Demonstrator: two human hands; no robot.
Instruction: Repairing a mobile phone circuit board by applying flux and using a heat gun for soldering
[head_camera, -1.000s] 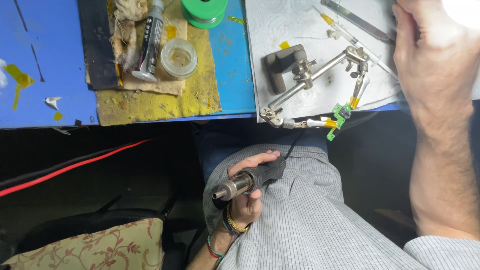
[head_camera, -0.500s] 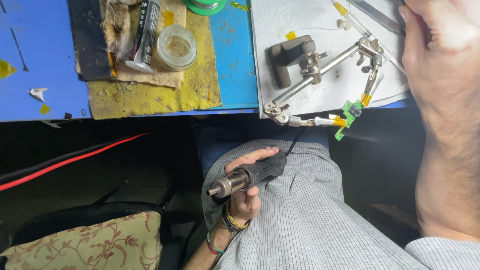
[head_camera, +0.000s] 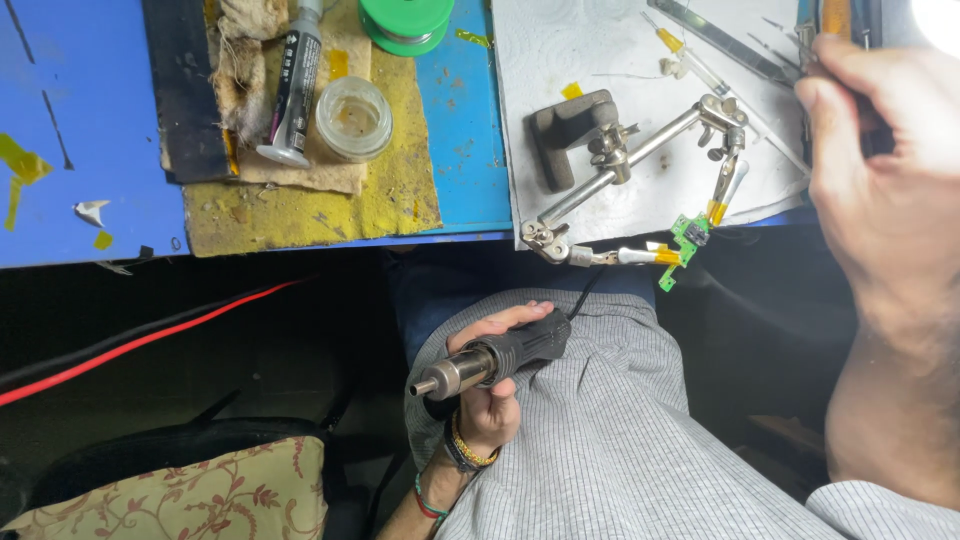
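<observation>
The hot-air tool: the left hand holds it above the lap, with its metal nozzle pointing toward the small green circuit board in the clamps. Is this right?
Not quite. In the head view the left hand does hold the hot-air tool above the lap, but its metal nozzle points to the left of the picture, away from the small green circuit board, which hangs in the clamp stand at the table edge.
</observation>
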